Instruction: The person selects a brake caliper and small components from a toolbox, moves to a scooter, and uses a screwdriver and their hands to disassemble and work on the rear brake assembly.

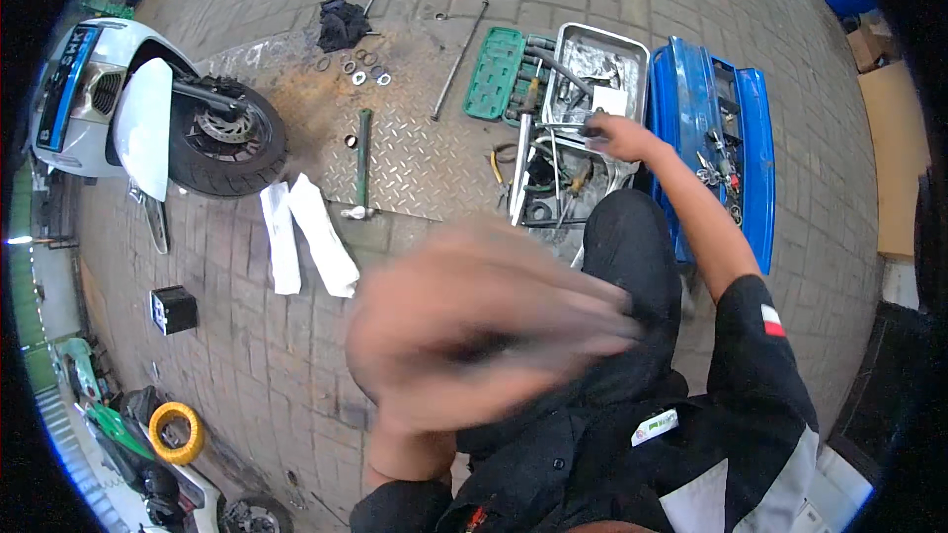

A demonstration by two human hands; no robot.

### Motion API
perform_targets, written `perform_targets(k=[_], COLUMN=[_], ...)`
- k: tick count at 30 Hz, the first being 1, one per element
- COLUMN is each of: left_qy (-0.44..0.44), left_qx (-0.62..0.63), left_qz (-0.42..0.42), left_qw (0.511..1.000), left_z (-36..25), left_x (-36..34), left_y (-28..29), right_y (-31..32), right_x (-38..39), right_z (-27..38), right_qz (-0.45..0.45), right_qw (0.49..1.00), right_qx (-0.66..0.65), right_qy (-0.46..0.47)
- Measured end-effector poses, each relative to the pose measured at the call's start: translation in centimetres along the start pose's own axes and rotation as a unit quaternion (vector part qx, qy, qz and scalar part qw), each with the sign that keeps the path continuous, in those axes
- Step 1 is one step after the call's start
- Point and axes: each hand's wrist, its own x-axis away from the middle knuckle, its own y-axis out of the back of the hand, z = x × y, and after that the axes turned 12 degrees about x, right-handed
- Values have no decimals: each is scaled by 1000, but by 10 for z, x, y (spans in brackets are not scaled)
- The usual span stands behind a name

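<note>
My left hand (489, 321), smeared by motion, is raised close to the camera over my dark-clothed legs; its fingers and anything in them cannot be made out. My right hand (617, 138) reaches to the lower edge of a metal tray (602, 32), fingers closed around something dark and small that is unclear. Below that hand, a second tray holds bars, pliers (578, 178) and other tools. A green socket case (489, 74) lies left of the trays, and an open blue toolbox (667, 89) stands to their right.
A white scooter front with a wheel (227, 163) is at left. A steel plate (410, 163) bears a green-handled tool, washers, rods and dark cloth. White strips (316, 237), a black box (176, 311), a yellow tyre (173, 454) and cardboard (894, 168) lie around.
</note>
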Motion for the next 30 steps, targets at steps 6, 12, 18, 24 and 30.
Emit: perform_targets(k=[6,12,18,24,30], left_qy=[88,171,270,225,268], left_qx=[-214,-225,-251,-272,-247], left_qz=[373,368,408,298,333], left_qw=[898,886,835,887,870], left_z=[1,-9,-21,-12,-8], left_x=[30,37,32,41,39], left_y=[-41,-21,-10,-6,-4], right_y=[-75,-91,-97,-122,-87], right_x=[-29,-73,-170,-196,-107], right_z=[25,40,38,37,52], right_qz=[136,-72,-88,-104,-325], right_qw=[977,995,970,964,932], right_qx=[148,61,126,100,-99], right_qy=[69,-20,-187,-224,-130])
